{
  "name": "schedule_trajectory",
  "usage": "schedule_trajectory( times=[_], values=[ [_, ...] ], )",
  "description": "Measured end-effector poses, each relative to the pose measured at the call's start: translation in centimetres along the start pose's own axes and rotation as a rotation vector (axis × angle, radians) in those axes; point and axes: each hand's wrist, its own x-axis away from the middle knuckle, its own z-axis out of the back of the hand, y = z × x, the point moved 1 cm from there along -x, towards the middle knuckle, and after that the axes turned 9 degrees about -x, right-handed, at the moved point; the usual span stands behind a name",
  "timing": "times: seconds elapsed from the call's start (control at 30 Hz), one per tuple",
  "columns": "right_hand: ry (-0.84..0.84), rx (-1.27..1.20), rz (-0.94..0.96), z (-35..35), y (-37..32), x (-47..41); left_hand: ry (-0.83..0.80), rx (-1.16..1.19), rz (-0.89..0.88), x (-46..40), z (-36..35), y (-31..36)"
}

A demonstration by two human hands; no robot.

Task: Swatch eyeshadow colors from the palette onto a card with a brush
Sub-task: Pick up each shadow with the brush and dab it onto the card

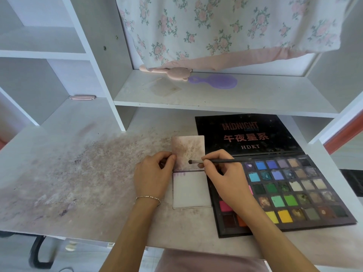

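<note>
A small white card pad (pixel 191 190) lies on the desk, its top leaf (pixel 188 149) flipped up and smeared with brownish powder. My left hand (pixel 154 174) pinches the left edge of that flipped leaf near the fold. My right hand (pixel 225 173) grips a thin dark brush (pixel 220 161) like a pencil; its bristle tip touches the lower part of the stained leaf. The lower leaf is mostly white with faint purple marks at its top left. The open black eyeshadow palette (pixel 290 193) with several coloured pans lies to the right, partly under my right forearm.
The palette's black lid (pixel 245 134) lies flat behind the pans. The desk (pixel 88 173) is dusted with pinkish powder. A shelf above holds a pink item (pixel 167 72) and a purple comb (pixel 216 81). A floral cloth (pixel 225 28) hangs behind.
</note>
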Motion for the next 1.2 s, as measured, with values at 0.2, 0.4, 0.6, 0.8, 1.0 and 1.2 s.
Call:
schedule_trajectory(
  times=[0.2,0.4,0.6,0.8,1.0,1.2],
  values=[
    [0.071,-0.056,0.023,1.9,-0.6,0.3,-0.002,0.019,0.004,0.0,0.0,-0.1],
    [0.200,-0.035,0.031,6.0,-0.7,0.6,0.014,0.012,-0.015,0.0,0.0,-0.2],
    [0.308,0.107,-0.036,10.3,0.4,1.5,0.036,0.007,-0.040,0.0,0.0,-0.2],
    [0.354,0.254,-0.051,12.1,1.7,1.5,0.040,-0.007,-0.040,0.0,-0.1,0.0],
    [0.278,0.330,-0.042,11.6,2.1,0.9,0.041,-0.007,-0.044,0.0,-0.1,-0.1],
    [0.268,0.428,-0.059,11.4,2.3,0.7,0.049,-0.011,-0.059,0.0,-0.2,-0.1]
  ],
)
